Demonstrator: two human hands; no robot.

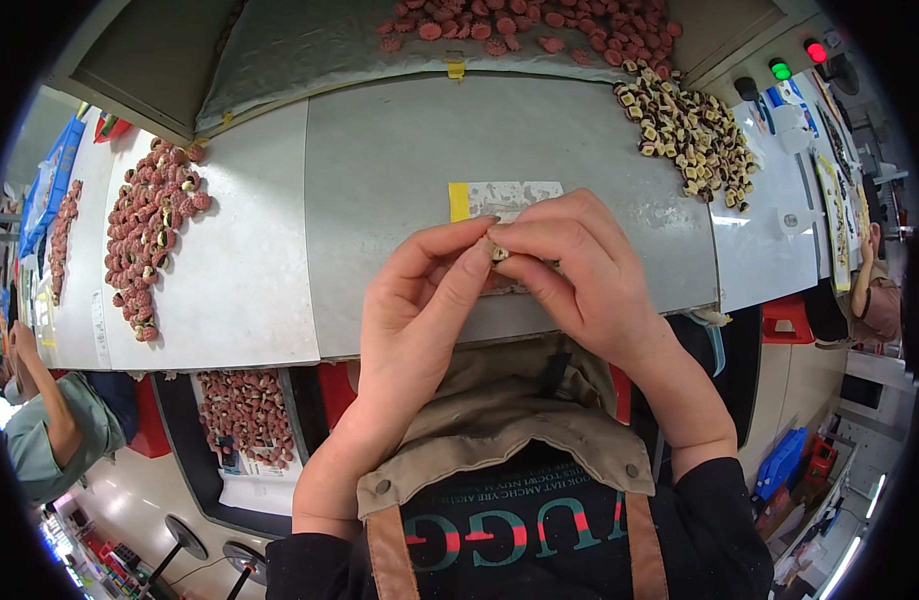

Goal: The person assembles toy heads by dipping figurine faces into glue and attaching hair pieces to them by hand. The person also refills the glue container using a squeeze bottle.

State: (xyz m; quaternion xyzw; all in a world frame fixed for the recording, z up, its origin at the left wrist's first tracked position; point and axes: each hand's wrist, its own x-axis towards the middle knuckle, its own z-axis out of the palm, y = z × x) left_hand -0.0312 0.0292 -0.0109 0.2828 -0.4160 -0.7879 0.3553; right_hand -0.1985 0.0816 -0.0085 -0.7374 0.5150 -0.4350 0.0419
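Both hands meet above the grey work table (379,170), fingertips pinched together. Between them sits a small cream piece with a dark mark (499,254), like those in the right-hand pile. Its far side is hidden by the fingers. My left hand (414,305) grips it between thumb and forefinger, the other fingers curled in. From the other side, my right hand (594,275) closes thumb and fingertips on it. Under the hands lies a pale, speckled sheet (524,195) with a yellow strip along its left edge.
Small cream-and-dark pieces (689,135) are heaped at the right. Reddish-pink caps (509,20) spread over a silvery surface at the back. Reddish round pieces (144,240) lie in a pile at the left; more fill a black bin (189,450) below. Coworkers sit at both sides.
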